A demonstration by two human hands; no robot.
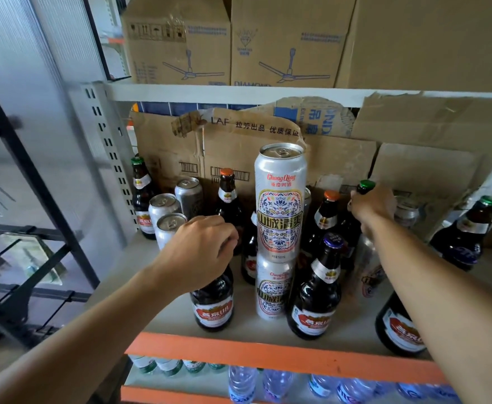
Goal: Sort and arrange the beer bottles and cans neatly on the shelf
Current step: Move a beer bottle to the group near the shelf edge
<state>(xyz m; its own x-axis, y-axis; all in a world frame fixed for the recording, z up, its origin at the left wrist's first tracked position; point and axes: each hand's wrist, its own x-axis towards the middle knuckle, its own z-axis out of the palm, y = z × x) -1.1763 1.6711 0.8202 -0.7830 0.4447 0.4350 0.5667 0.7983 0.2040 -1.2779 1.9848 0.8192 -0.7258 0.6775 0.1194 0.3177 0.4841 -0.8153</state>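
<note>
Brown beer bottles and silver cans stand mixed on a shelf point(180, 319) with an orange front edge. My left hand point(201, 252) is closed over the top of a front brown bottle with a red label point(212, 307). My right hand point(373, 205) grips the neck of a green-capped bottle point(366, 186) farther back. In the middle a tall Chong Qing can point(279, 202) stands stacked on another can point(272, 290). A blue-capped bottle point(317, 290) stands at the front right of them. Three silver cans point(166, 211) cluster at the back left.
A green-capped bottle point(141, 196) stands by the perforated left upright point(108, 147). More bottles stand at the right point(466, 237), one under my right forearm point(399, 328). Torn cardboard point(239, 141) backs the shelf. Fan boxes point(282, 42) sit above, water bottles point(242, 383) below.
</note>
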